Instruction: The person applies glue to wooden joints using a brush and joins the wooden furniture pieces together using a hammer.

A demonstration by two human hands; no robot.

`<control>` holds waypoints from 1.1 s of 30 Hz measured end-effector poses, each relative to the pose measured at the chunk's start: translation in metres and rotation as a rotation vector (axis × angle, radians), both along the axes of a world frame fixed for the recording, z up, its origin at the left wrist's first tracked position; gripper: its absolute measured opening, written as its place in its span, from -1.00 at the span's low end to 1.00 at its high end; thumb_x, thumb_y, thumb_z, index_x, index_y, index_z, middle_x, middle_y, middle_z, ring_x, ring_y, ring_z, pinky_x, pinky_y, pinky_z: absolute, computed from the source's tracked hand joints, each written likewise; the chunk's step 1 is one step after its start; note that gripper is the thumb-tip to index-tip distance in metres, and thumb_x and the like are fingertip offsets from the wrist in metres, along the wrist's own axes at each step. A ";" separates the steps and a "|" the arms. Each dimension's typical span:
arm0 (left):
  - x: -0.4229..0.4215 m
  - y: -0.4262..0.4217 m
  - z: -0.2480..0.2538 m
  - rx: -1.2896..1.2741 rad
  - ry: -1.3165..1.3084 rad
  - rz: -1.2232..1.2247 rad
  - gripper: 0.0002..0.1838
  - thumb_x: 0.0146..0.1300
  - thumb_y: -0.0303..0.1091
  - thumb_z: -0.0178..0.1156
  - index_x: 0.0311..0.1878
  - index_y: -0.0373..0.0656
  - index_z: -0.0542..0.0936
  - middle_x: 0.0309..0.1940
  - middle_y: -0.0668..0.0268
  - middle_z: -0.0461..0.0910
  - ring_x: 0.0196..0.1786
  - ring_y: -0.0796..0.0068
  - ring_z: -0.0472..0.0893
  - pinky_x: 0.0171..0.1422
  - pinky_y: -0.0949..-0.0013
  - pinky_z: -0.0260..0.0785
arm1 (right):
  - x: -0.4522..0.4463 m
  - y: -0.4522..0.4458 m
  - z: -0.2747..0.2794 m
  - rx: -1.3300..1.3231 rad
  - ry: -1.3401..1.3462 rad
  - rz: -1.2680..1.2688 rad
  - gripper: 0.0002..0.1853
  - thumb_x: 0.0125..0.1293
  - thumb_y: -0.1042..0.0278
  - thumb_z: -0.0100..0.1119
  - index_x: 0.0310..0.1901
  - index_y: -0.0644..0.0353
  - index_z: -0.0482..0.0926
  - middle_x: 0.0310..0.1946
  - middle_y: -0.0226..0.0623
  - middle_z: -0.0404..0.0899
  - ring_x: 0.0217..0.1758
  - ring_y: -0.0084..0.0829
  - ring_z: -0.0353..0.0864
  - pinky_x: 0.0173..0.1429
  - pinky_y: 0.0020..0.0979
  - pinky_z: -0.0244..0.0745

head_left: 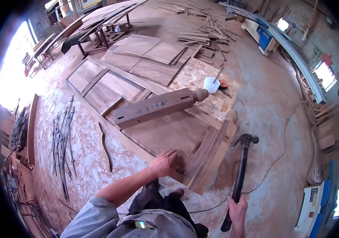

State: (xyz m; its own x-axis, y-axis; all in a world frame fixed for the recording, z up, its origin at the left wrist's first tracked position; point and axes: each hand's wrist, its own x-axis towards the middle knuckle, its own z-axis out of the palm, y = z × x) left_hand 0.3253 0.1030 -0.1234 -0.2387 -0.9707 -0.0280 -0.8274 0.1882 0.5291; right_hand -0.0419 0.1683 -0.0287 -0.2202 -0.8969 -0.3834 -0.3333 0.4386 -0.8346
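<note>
Closing your right fingers (237,210) low around the handle, you hold the hammer (241,172) head up, just off the wooden frame's (135,143) right side. Your left hand (163,163) rests near its near edge, fingers bent; I cannot tell whether they grip it. The post (155,108) lies across the frame, knob toward the white bowl (211,84).

There are two hands (164,163), one hammer (241,170) and one white tub (210,85).
</note>
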 end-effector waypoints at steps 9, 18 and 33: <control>0.116 -0.045 0.060 -0.146 -0.064 0.239 -0.28 0.11 -0.16 0.32 0.30 -0.32 0.36 0.17 -0.03 0.47 0.24 -0.01 0.44 0.41 0.11 0.23 | 0.084 -0.066 -0.008 0.161 0.212 0.189 -0.71 0.16 0.24 0.36 -0.35 0.30 0.51 -0.62 -0.25 0.55 -0.63 -0.43 0.58 -0.54 -0.33 0.42; 0.189 -0.126 0.081 -0.093 -0.171 0.304 -0.04 0.02 0.05 0.41 0.35 -0.37 0.25 0.29 -0.08 0.37 0.39 -0.05 0.31 0.49 0.09 0.15 | 0.103 -0.141 -0.056 0.029 0.558 0.440 -0.60 0.18 0.08 0.34 -0.28 0.32 0.51 -0.63 -0.22 0.53 -0.67 -0.41 0.55 -0.56 -0.33 0.45; 0.238 -0.242 0.045 0.697 0.126 -0.079 -0.05 0.00 0.38 0.32 0.21 -0.30 0.53 0.03 0.02 0.64 0.13 0.16 0.60 0.25 0.20 0.38 | 0.105 -0.107 -0.020 -0.149 0.660 0.232 -0.59 0.26 0.41 0.26 0.11 0.38 0.47 -0.07 -0.10 0.50 -0.10 -0.27 0.56 -0.01 -0.29 0.51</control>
State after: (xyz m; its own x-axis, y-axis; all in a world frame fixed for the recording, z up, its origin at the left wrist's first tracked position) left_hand 0.5636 -0.1393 -0.0786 -0.3495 -0.7168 -0.6033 -0.7501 -0.1717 0.6386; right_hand 0.0628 0.0613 -0.0483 -0.1609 -0.9813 -0.1060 -0.8605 0.1921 -0.4718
